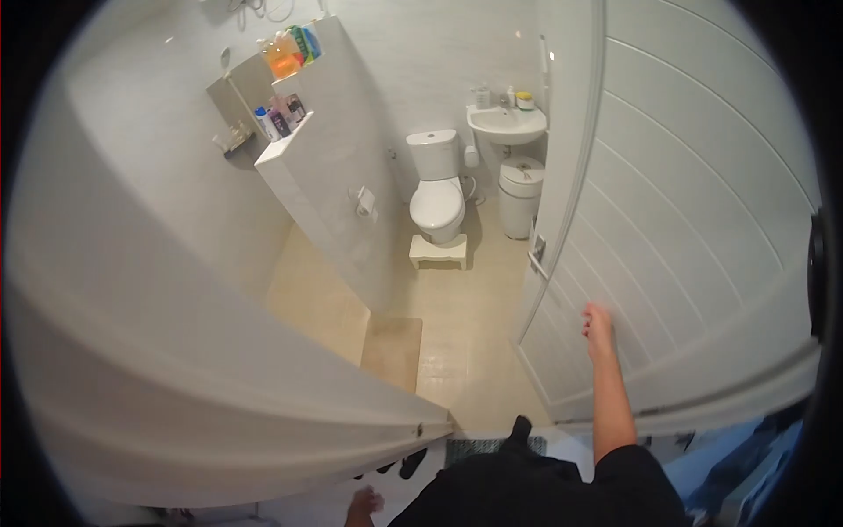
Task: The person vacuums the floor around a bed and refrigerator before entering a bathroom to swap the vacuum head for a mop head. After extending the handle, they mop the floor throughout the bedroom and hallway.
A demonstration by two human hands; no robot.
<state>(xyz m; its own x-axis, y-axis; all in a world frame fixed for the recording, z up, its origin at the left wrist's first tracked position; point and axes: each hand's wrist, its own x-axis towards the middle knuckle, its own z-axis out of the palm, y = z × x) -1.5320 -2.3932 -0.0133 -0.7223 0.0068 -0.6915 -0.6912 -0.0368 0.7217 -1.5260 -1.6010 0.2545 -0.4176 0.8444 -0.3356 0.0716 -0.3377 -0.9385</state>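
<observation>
My right hand [598, 322] is raised in front of the white door [685, 202], below and to the right of its metal handle [538, 259]. Its fingers are curled, and whether they touch the door or hold anything is too blurred to tell. Low at the bottom edge, my left hand [367, 502] hangs beside my dark clothing, its fingers smeared. The door stands open into a bathroom.
Ahead are a toilet [436, 204] with a white step stool [438, 251], a sink [507, 126] and a lidded bin [520, 202]. A partition wall [334, 176] bears bottles. A beige mat [392, 351] lies inside; a dark mat [474, 450] lies at the doorway.
</observation>
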